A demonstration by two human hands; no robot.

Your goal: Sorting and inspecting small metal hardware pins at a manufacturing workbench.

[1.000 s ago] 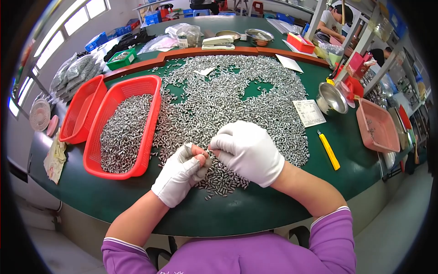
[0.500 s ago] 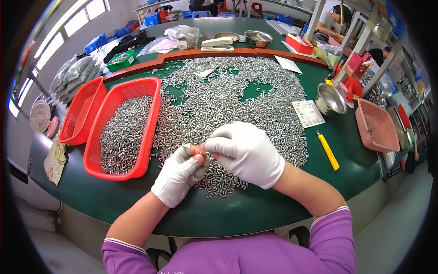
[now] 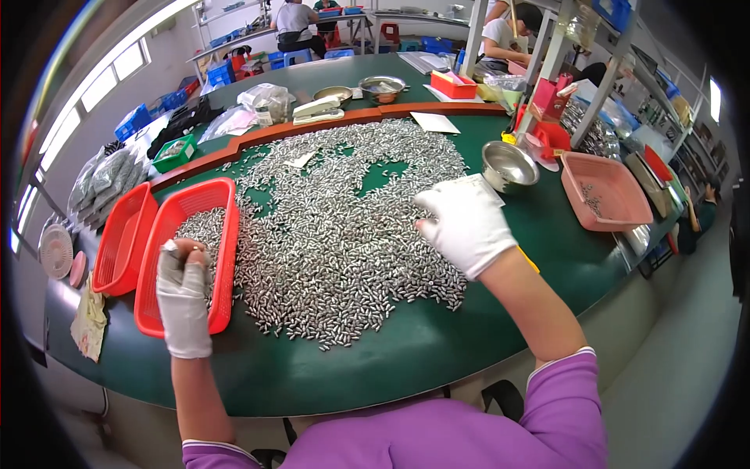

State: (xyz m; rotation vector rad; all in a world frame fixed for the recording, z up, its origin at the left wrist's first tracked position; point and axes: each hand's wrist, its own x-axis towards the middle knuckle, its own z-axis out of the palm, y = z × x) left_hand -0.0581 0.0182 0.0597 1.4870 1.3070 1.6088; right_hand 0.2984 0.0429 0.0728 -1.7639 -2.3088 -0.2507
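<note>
A broad pile of small silvery, spindle-shaped metal pieces (image 3: 336, 242) covers the middle of the green table. More of them lie in the red perforated basket (image 3: 231, 258) at the left. My left hand (image 3: 184, 301), in a white glove with bare fingertips, hovers over this basket. Its thumb and finger are drawn close together; whatever they may hold is too small to make out. Over the pile's right edge is my right hand (image 3: 469, 227), gloved in white too. Its thumb and forefinger are bent and stand apart, with nothing visible between them; the other fingers are partly hidden.
Another red basket (image 3: 117, 266) stands further left. To the right are a steel bowl (image 3: 512, 166) and a pink tray (image 3: 605, 211) with a few pieces. A brown wooden rail (image 3: 359, 116) borders the pile. My right arm mostly covers a yellow cutter (image 3: 531, 262). Co-workers sit beyond.
My hands have parted from above the pile: the left moved left over the red basket, the right moved rightward to the pile's edge. The view has turned right.
</note>
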